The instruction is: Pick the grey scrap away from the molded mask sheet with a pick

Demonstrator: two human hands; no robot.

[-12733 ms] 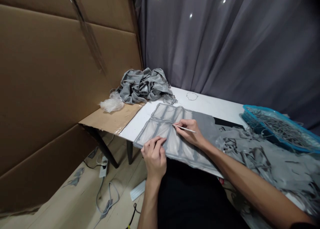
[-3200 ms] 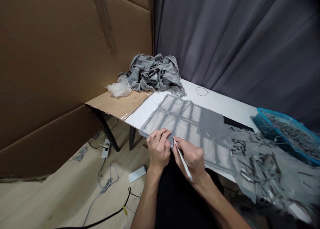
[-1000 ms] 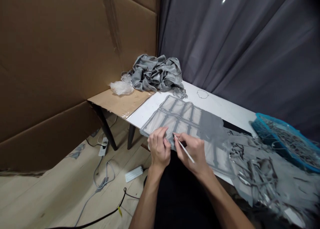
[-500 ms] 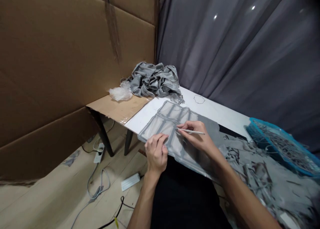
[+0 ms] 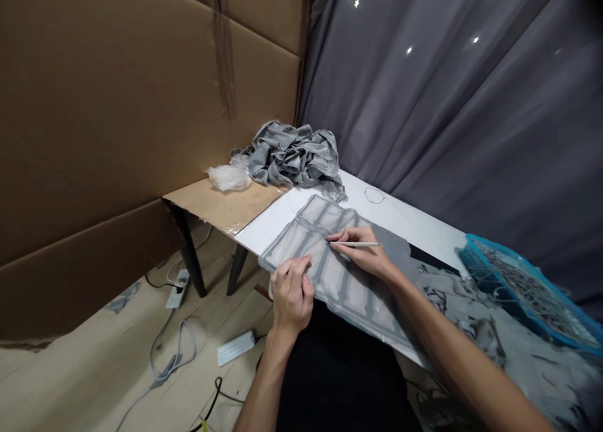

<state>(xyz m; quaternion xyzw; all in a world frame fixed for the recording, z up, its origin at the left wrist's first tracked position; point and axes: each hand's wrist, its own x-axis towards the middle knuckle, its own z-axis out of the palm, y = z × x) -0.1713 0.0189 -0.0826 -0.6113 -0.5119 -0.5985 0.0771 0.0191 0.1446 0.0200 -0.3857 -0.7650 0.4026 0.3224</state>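
A grey panelled fabric sheet [image 5: 324, 270] with pale see-through sections and darker grey bands lies across the front of the white table [image 5: 405, 213]. My left hand [image 5: 291, 291] is closed at its near left edge, fingers curled over the border. In a pinch, my right hand [image 5: 362, 248] holds a slim white pen-like tool [image 5: 360, 244]. The tool's dark tip meets the sheet around a crossing of the bands, close to its middle. What sort of tool it is cannot be made out.
Crumpled grey fabric [image 5: 296, 152] and a clear plastic bag [image 5: 230, 176] lie at the back left, by a cardboard wall [image 5: 117, 93]. At right stand a blue basket [image 5: 532, 294] of grey strips and scattered scraps [image 5: 475, 319]. Cords and a power strip [image 5: 178, 289] lie on the floor.
My right hand and the tool tip have shifted slightly left along the sheet. My left hand keeps its place on the edge. The head view has turned a little.
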